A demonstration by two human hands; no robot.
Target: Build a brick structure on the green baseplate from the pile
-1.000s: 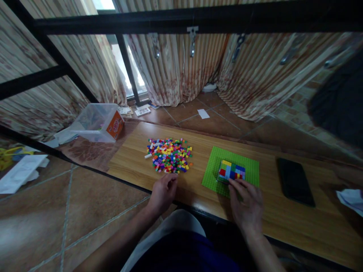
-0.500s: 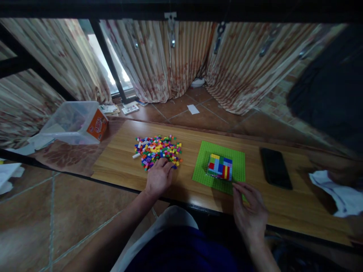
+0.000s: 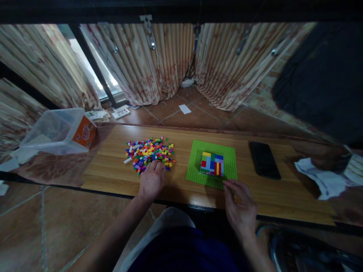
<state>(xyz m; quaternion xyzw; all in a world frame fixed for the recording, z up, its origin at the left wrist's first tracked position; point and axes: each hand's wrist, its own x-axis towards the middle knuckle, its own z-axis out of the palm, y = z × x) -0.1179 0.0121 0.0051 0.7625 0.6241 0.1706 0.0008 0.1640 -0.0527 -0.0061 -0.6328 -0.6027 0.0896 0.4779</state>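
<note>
A pile of small coloured building bricks (image 3: 149, 149) lies on the wooden tabletop (image 3: 176, 185). At the pile's near edge is my left hand (image 3: 153, 179), fingers curled down among the bricks; its fingertips are hidden. To the right, a green studded baseplate (image 3: 193, 164) carries a low block of bricks (image 3: 212, 164) in red, blue, yellow, green and light blue. My right hand (image 3: 241, 202) is at the baseplate's near right corner, thumb and fingers pinched together. Whatever is between those fingertips is too small to make out.
A black phone (image 3: 264, 160) lies right of the baseplate, with a white cloth (image 3: 320, 177) beyond it. A clear plastic bin (image 3: 56, 132) with an orange label stands past the table's left end. A dark-clothed person (image 3: 320, 83) is at the upper right.
The view has swung to the right, so the table and its contents appear farther left. Both hands keep nearly the same places at the pile and the baseplate.
</note>
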